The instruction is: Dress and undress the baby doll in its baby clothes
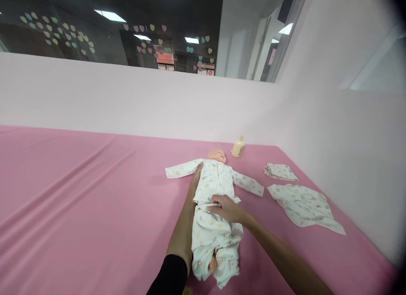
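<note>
A baby doll lies on its back, its head away from me. It is dressed in a white printed long-sleeved shirt with both sleeves spread out. Matching baby trousers cover its lower body and legs, and a bit of the doll's skin shows between the trouser legs. My left hand is against the doll's side below the left-hand sleeve, thumb by the shoulder, other fingers hidden. With thumb and fingers bent, my right hand pinches the gathered trouser waistband, just below the shirt hem.
A cream pump bottle stands beyond the doll, near the wall. To the right lie a folded printed cloth and a spread white printed garment. Everything rests on a pink padded surface, bordered by white walls behind and right.
</note>
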A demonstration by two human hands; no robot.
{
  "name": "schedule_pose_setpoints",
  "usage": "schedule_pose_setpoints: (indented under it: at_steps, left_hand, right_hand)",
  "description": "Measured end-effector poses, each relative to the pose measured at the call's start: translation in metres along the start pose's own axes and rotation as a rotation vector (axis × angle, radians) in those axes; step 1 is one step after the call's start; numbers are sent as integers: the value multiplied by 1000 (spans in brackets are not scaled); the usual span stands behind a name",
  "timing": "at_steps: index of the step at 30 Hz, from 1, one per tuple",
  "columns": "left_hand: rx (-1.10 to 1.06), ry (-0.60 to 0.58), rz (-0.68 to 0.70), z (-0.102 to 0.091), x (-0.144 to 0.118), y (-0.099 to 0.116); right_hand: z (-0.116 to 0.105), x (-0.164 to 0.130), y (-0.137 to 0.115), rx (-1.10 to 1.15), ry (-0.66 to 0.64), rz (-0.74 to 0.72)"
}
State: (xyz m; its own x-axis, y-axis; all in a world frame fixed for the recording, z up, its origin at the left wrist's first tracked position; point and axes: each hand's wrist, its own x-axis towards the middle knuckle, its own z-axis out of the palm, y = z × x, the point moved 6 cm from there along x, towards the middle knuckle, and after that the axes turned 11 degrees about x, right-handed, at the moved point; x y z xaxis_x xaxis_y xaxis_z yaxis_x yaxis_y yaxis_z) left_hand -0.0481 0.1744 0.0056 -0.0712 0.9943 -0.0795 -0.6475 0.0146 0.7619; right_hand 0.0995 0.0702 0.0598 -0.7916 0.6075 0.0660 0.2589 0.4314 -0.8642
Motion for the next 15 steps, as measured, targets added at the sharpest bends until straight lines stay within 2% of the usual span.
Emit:
schedule_pose_setpoints:
  at_steps: [3, 6, 10, 15]
  left_hand:
    - [7, 9, 34, -1, 1, 2]
    - [1, 58, 97, -7, 2, 5]
    - [-9, 106, 137, -14, 1, 4]
    - [-28, 60, 61, -13, -1, -7]
  right_hand:
    - [1, 6, 0, -83, 109, -40]
    - [-1, 20, 0, -305, 262, -31]
    - [-16, 43, 1, -590, 414, 70]
    - [-39, 57, -1, -695, 535, 189]
